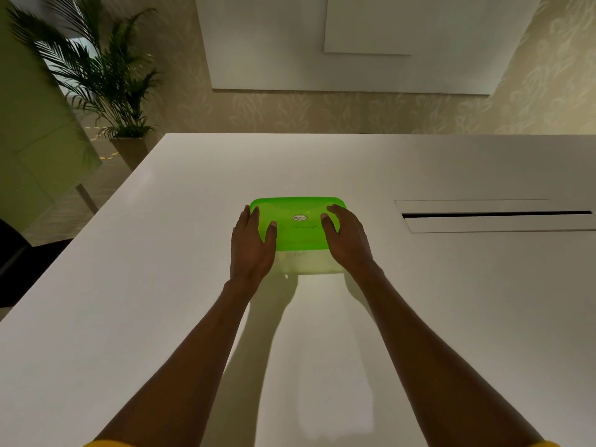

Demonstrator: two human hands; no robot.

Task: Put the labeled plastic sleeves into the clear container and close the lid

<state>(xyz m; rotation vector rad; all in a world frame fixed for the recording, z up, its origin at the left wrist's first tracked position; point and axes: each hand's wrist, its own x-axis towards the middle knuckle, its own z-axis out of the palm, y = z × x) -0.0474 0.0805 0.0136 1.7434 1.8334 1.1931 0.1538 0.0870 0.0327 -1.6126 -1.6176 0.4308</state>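
Observation:
A clear container (306,264) with a bright green lid (298,225) stands on the white table (161,285) in front of me. The lid lies on top of the container and carries a small oval sticker. My left hand (251,243) rests on the lid's left end, fingers straight over the edge and thumb on top. My right hand (346,235) presses on the lid's right end, fingers lightly bent. Pale contents show dimly through the container's near wall; I cannot make out the labeled sleeves.
A long cable slot with a raised flap (493,216) is set into the table to the right. A potted palm (106,79) stands on the floor beyond the table's far left corner. A dark chair edge (13,259) shows at the left.

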